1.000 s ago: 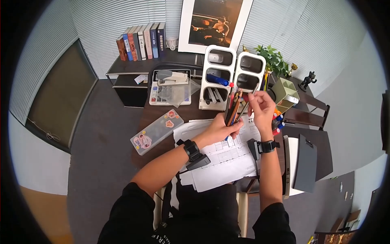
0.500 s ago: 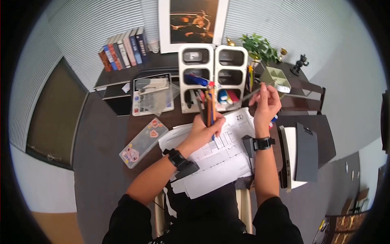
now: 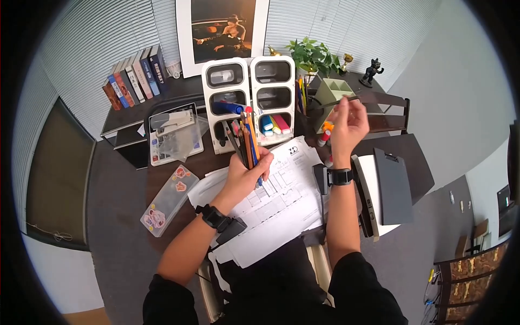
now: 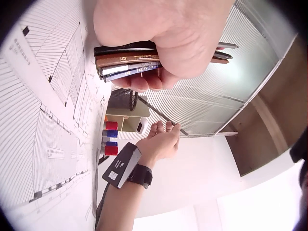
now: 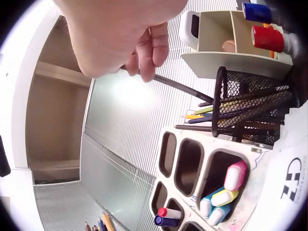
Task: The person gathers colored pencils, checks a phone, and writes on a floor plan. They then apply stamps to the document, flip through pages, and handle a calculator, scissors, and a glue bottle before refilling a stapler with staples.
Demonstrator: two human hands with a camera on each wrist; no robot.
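Curled fingers of the left hand (image 3: 246, 173) grip a bundle of pencils (image 3: 250, 145) upright above the papers; in the left wrist view brown, black and blue barrels (image 4: 127, 61) lie across the palm. The right hand (image 3: 349, 130) is raised to the right and pinches one dark pencil (image 5: 178, 87) by its end. In the right wrist view the pencil slants to the rim of a black mesh cup (image 5: 226, 108), which holds several pencils and pens; whether its tip is inside cannot be told. The left wrist view also shows this pencil (image 4: 159, 113) reaching the cup.
A white organizer (image 3: 271, 140) with highlighters and markers stands behind the papers (image 3: 276, 208). The green divided box (image 3: 337, 85) is near the right hand, with capped markers (image 3: 325, 136) below. A sticker-covered case (image 3: 170, 200) and calculator (image 3: 158, 157) lie left, a dark clipboard (image 3: 394, 187) right.
The right hand has moved away from the bundle, rightward to the mesh cup, with the dark pencil in its fingers. The left hand still grips the bundle. The head view has swung to the right.
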